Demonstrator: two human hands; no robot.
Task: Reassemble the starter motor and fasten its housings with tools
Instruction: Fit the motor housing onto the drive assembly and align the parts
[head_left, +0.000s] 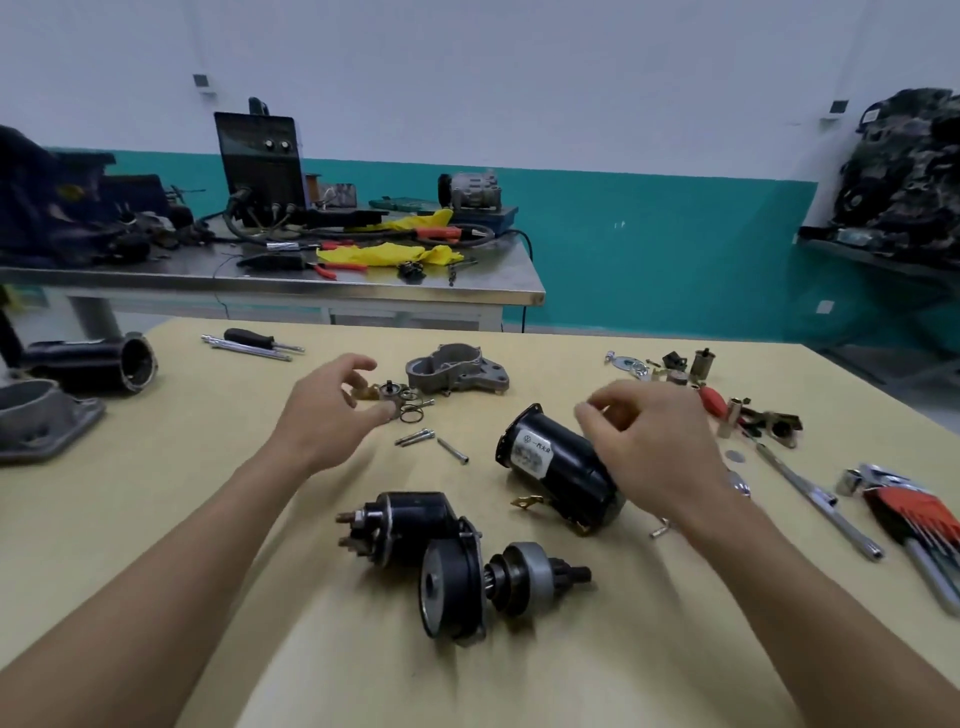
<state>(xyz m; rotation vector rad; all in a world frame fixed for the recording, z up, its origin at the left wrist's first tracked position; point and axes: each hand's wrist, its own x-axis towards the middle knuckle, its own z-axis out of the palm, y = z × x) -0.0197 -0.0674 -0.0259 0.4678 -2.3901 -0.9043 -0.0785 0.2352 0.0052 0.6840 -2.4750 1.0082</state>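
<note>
holding left hand (327, 415) loose and empty beside small parts (397, 396) grouped within reach; right hand (654, 447) curled over motor housing (550, 467), grip indeterminable.

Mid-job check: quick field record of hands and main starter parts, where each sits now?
left hand: loosely curled beside small parts, holding nothing
right hand: above motor body, fingers curled; blurred, hold unclear
solenoid assembly: lying nearest the person, apart from motor body
nose housing: behind small parts
bolts: loose, left of motor body
hex keys: far right
</note>
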